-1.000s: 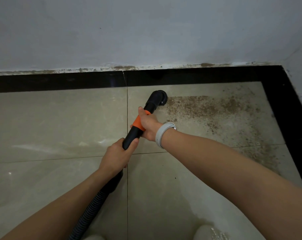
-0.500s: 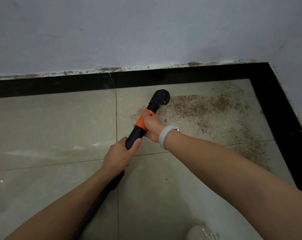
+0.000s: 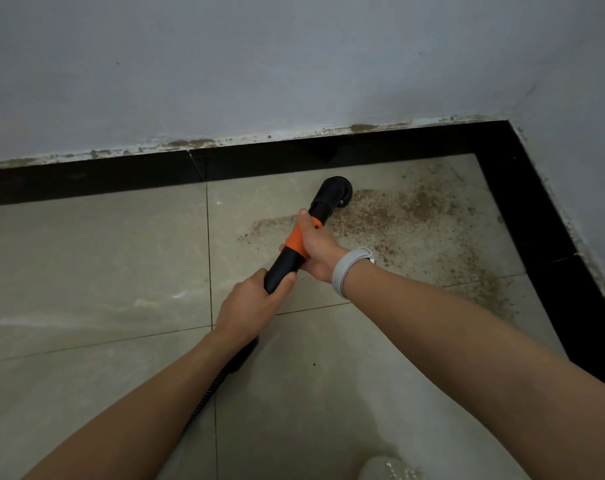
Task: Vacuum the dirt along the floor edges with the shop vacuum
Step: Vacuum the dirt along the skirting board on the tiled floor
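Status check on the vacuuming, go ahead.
Left hand and right hand both grip the vacuum wand. Brush nozzle at the dirt patch edge near the black border. Nothing blocking.

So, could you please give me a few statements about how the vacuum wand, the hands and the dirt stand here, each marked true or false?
1. Both hands hold the vacuum wand. True.
2. The right hand has its grip on the wand's orange collar. True.
3. The brush nozzle sits in the room's corner. False: it is at the left end of the dirt patch, short of the corner.
4. The wristband is on the left hand. False: it is on the right wrist.
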Demonstrator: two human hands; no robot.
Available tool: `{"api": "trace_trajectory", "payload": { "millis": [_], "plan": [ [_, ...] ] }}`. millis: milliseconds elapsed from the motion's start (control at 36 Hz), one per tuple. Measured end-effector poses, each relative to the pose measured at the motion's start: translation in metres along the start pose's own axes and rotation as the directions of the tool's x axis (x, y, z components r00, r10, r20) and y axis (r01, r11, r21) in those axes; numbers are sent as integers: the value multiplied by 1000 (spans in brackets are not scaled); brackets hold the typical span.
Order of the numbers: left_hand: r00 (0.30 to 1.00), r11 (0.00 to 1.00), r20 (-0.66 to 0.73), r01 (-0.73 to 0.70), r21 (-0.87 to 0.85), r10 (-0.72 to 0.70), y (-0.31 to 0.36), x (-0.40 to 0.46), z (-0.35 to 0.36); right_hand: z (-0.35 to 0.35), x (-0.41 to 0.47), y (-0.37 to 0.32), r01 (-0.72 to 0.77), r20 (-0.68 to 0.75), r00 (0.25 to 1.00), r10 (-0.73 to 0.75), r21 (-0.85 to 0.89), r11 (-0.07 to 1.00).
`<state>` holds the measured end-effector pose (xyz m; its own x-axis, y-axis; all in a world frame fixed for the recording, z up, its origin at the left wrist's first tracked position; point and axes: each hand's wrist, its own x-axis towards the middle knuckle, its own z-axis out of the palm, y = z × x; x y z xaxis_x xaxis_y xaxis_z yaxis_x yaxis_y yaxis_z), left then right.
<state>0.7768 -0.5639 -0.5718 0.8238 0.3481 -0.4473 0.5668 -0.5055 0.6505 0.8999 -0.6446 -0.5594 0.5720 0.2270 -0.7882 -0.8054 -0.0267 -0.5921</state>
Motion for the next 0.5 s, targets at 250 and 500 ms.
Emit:
{"api": "trace_trajectory", "payload": {
  "millis": [250,500],
  "plan": [
    [998,999,44,-39,22,38,22,12,18,-31,4,-11,17,-49,999,-13,78,997],
    [983,993,152,-111,39,104,65,33,42,-78,10,-38,57,-152,988,-39,118,991]
  ]
}}
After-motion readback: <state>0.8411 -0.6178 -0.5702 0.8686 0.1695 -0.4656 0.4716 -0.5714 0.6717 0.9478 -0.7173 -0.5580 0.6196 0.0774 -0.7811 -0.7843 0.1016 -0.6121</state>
